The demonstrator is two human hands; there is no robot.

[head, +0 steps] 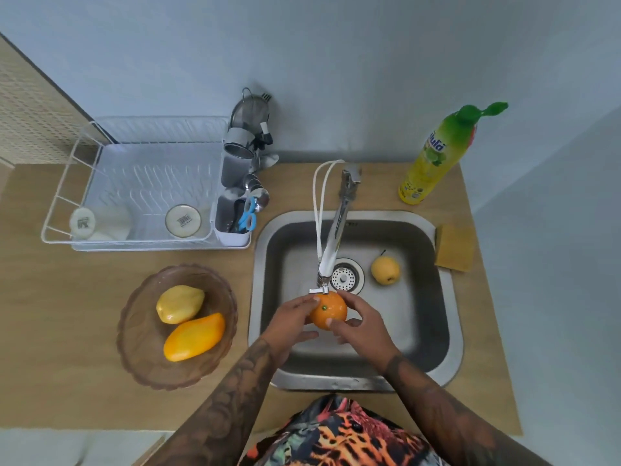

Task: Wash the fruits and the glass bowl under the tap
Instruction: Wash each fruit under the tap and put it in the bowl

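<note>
You cup the orange (328,311) in both your left hand (291,322) and right hand (361,326), fingers curled around it just under the tap (331,253) spout over the sink (443,331), probably to rinse it, though no stream shows clearly.

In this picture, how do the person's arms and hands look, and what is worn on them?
Both forearms are bare, with no sleeves, and covered in dense dark tattoos up to the wrists. The left hand and the right hand wear no gloves; no rings or watch are visible. Below the arms there is clothing with an orange, black and green pattern.
</note>
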